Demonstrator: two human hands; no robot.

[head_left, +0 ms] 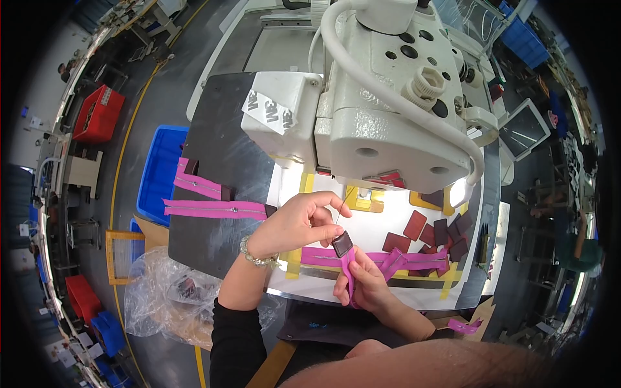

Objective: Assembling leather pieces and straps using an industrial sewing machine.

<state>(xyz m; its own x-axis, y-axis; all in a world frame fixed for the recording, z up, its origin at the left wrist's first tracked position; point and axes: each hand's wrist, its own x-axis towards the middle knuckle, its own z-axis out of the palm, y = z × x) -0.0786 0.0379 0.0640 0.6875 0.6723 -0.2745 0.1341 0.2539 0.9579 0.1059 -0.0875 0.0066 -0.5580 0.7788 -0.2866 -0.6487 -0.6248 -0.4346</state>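
Head view showed the left hand (299, 223) and right hand (363, 279) both pinching a pink zipper strip (350, 271) with its dark brown tab (342, 244) over the table (213, 161), below the sewing machine (381, 110).

**A sewing station on a factory floor**

This is a garment or leather-goods workshop. A heavy white industrial sewing machine (388, 97) fills the middle of a dark work table (220, 168). Below the machine head, dark red leather patches (440, 234) lie scattered in lamplight, and left of it finished pink zipper strips (213, 208) lie side by side. Further left of the machine, blue plastic bins (158, 171) and a red crate (97, 115) stand on a grey floor marked by a yellow line (123, 155). Beyond the machine's right side, more crowded workbenches (569, 129) recede.
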